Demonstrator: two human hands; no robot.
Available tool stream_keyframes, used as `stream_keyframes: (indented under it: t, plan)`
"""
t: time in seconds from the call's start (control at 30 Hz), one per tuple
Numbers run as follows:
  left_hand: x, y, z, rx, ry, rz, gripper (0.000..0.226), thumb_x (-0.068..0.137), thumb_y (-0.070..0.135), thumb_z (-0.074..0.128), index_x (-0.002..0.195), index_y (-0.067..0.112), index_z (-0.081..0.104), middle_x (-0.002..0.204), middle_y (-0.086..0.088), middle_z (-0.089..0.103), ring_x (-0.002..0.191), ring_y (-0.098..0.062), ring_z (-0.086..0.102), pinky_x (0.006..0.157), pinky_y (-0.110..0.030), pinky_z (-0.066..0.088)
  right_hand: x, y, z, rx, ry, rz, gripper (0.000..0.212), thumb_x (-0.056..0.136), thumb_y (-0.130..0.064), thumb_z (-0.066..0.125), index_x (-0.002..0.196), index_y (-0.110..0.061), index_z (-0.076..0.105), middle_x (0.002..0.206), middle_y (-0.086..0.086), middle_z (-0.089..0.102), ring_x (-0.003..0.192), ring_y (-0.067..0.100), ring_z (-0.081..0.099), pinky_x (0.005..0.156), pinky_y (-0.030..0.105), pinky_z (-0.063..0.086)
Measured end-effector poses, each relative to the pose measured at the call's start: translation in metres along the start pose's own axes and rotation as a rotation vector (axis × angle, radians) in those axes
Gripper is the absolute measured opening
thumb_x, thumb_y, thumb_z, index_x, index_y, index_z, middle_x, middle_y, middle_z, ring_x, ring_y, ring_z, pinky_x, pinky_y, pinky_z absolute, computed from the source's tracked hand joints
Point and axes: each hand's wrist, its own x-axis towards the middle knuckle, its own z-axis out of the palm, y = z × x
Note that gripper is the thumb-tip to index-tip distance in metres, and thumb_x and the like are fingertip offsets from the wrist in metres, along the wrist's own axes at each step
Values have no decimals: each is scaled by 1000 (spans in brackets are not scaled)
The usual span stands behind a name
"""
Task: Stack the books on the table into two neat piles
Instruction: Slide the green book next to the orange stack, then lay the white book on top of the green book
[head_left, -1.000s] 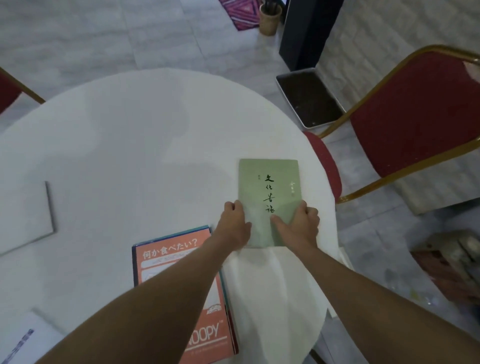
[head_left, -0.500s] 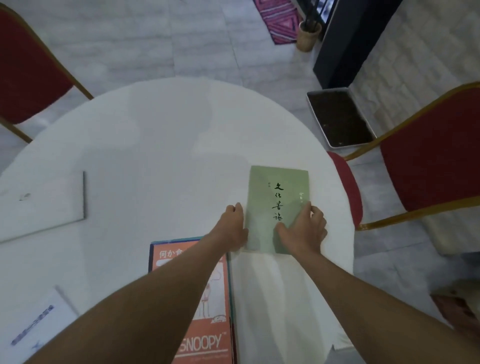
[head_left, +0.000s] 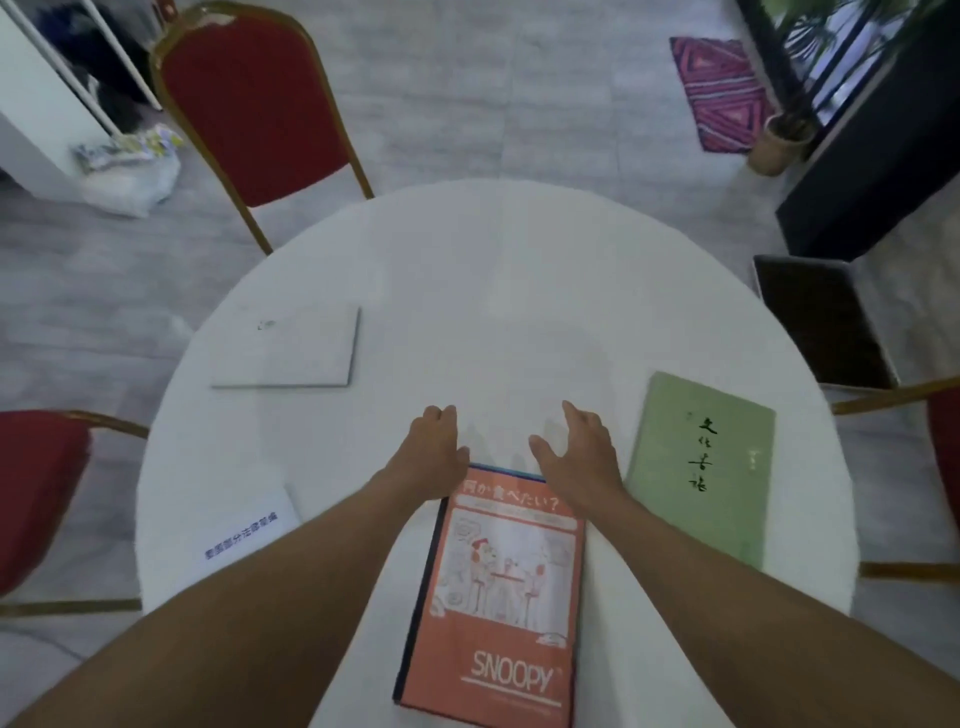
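Observation:
A round white table (head_left: 493, 291) holds several books lying flat. An orange SNOOPY book (head_left: 498, 597) lies at the near middle, on top of a blue-edged book. To its right rests a green book (head_left: 701, 467) with black calligraphy. A white book (head_left: 291, 353) sits at the far left, and another white book (head_left: 244, 530) with blue lettering lies near left, partly under my left forearm. My left hand (head_left: 431, 452) and my right hand (head_left: 576, 457) hover empty over the far end of the orange book, fingers apart.
Red chairs with gold frames stand at the far left (head_left: 249, 104), near left (head_left: 36, 493) and right (head_left: 935, 441). A dark tray (head_left: 815, 322) lies on the floor at right, beside a black cabinet (head_left: 872, 171). A white bag (head_left: 130, 171) sits on the floor.
Both hands have let go of the green book and moved left, above the orange book. The view has swung left, bringing more of the table and the left chairs into sight.

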Motion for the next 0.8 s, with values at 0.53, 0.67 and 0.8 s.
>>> stream_keyframes:
  t: [0.53,0.67,0.8]
  plan:
    - [2,-183,-40,-81,152,-205,52,95,24,51,141,4,36,142,-17,34,131,-34,35,103,-40,38,21,-142,125,-116,-243,-220,78,92,-50,57,156,-20,24,162,2,27,147,21,28,119,38,27]
    - [9,-210,-47,-59,182,-170,58,95,22,53,146,6,30,149,-14,24,130,-35,33,103,-42,39,28,-163,149,-199,-294,-285,80,93,-48,56,158,-19,19,166,1,19,152,19,15,123,37,18]
    - [24,-222,-56,-49,187,-127,60,94,19,53,148,10,28,156,-12,15,133,-38,30,101,-47,42,29,-168,162,-335,-290,-281,81,93,-49,56,158,-19,18,167,0,10,153,22,4,122,37,15]
